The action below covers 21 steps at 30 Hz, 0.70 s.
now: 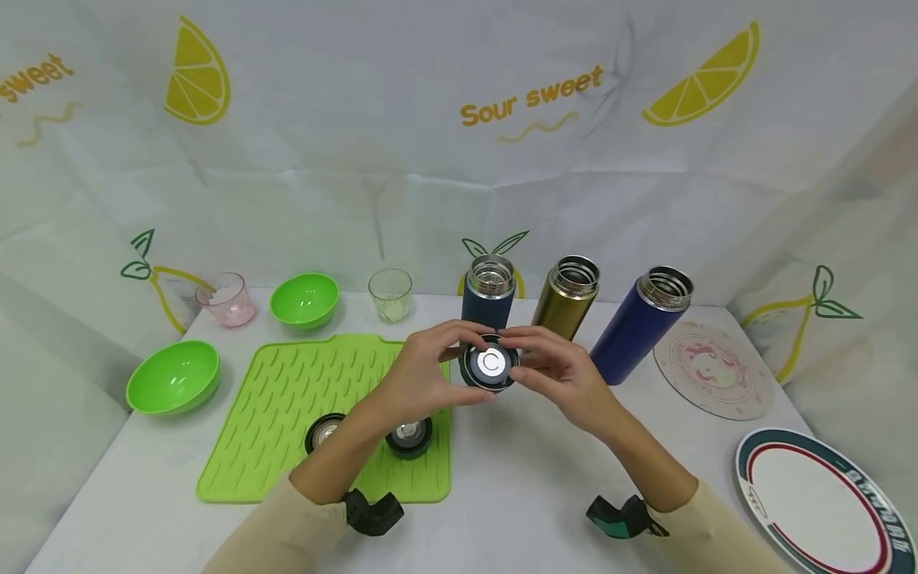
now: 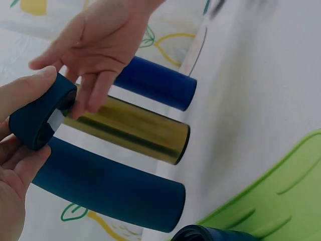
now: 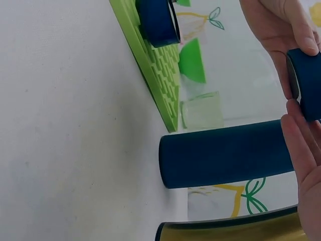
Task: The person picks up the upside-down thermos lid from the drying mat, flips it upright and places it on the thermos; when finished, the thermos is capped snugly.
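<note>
Left hand (image 1: 423, 368) and right hand (image 1: 555, 368) both pinch dark lid (image 1: 490, 363) at frame centre, before teal flask (image 1: 488, 293); gold flask (image 1: 569, 296) just right, on table (image 1: 516, 486)

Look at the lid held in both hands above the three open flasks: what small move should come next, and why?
Probably lower the lid onto the dark teal flask right behind it. Both the left hand and right hand pinch its rim, its colour matches that body, and the flask's mouth stands open.
</note>
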### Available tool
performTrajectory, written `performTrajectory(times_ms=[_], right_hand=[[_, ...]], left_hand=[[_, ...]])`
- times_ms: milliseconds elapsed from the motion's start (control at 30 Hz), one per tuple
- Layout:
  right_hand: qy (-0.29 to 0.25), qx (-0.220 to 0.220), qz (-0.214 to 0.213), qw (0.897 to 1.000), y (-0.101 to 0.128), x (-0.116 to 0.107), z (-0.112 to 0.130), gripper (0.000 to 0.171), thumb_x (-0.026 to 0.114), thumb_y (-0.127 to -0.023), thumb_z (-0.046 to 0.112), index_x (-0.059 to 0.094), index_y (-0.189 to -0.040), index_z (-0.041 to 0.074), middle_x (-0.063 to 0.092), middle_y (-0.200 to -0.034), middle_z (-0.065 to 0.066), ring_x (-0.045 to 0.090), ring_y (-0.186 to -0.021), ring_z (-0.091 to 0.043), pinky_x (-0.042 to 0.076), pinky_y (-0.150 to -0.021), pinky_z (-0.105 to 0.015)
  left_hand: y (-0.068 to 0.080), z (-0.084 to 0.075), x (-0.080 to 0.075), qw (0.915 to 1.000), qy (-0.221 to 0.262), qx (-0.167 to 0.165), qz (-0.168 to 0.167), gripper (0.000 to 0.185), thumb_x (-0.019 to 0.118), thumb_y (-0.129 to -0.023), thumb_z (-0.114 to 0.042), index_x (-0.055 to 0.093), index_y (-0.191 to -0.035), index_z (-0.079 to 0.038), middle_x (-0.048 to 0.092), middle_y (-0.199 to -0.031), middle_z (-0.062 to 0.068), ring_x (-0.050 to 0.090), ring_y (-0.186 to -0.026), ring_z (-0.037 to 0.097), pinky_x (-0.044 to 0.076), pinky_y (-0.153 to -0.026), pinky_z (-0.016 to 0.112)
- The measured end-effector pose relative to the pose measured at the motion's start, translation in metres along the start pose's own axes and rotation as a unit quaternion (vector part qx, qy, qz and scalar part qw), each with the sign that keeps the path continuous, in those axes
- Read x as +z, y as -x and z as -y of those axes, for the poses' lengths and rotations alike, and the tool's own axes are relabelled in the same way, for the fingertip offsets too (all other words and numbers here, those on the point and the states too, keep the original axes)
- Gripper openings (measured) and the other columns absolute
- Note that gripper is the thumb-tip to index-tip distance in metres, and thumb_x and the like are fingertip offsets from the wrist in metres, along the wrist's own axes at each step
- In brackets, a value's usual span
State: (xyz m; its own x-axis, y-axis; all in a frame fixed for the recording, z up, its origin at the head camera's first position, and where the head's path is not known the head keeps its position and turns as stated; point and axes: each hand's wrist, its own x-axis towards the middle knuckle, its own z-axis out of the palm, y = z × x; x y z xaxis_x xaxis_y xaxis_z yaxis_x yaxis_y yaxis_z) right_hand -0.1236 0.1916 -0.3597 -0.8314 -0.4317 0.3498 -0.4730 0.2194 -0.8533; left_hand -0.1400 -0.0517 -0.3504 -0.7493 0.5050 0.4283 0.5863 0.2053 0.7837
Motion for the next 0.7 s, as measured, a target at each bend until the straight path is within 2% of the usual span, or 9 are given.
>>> performTrajectory(times_ms=[200, 367, 533, 700], right_hand=[[-0.010, 0.013, -0.011, 1.000, -0.0002, 0.0020, -0.0015, 0.034, 0.069, -0.093, -0.002, 0.067, -0.127, -0.003, 0.062, -0.133, -0.016, 0.068, -0.108, -0.004, 0.060, -0.090, -0.022], [-0.016, -0.007, -0.022, 1.000, -0.0002, -0.0003, -0.0023, 0.035, 0.071, -0.090, -0.006, 0.068, -0.124, -0.007, 0.065, -0.131, -0.008, 0.070, -0.105, -0.004, 0.061, -0.087, -0.023], [-0.031, -0.033, -0.039, 0.998, 0.0002, -0.0018, -0.0035, 0.035, 0.072, -0.087, -0.011, 0.068, -0.121, -0.011, 0.065, -0.128, 0.010, 0.071, -0.102, -0.004, 0.062, -0.084, -0.022], [-0.042, -0.052, -0.059, 0.996, -0.0004, 0.0006, -0.0033, 0.036, 0.073, -0.083, -0.014, 0.069, -0.119, -0.012, 0.065, -0.128, 0.010, 0.072, -0.101, -0.004, 0.062, -0.082, -0.022]], left_hand=[[0.0013, 0.0036, 0.0006, 1.0000, 0.007, -0.006, 0.001, 0.047, 0.094, -0.071, -0.012, 0.068, -0.110, -0.008, 0.066, -0.133, 0.006, 0.064, -0.128, 0.022, 0.056, -0.100, 0.025], [0.0039, 0.0060, -0.0018, 0.9991, 0.032, -0.025, 0.013, 0.048, 0.091, -0.075, -0.012, 0.069, -0.118, -0.009, 0.065, -0.133, 0.007, 0.064, -0.126, 0.023, 0.058, -0.097, 0.024], [0.0069, 0.0066, -0.0052, 0.9972, 0.047, -0.058, 0.003, 0.049, 0.083, -0.086, -0.016, 0.068, -0.132, -0.015, 0.069, -0.130, 0.005, 0.071, -0.114, 0.021, 0.062, -0.088, 0.025], [0.0057, 0.0043, -0.0037, 0.9936, 0.047, -0.101, -0.019, 0.043, 0.077, -0.092, -0.021, 0.068, -0.134, -0.017, 0.075, -0.123, 0.006, 0.077, -0.094, 0.022, 0.063, -0.076, 0.025]])
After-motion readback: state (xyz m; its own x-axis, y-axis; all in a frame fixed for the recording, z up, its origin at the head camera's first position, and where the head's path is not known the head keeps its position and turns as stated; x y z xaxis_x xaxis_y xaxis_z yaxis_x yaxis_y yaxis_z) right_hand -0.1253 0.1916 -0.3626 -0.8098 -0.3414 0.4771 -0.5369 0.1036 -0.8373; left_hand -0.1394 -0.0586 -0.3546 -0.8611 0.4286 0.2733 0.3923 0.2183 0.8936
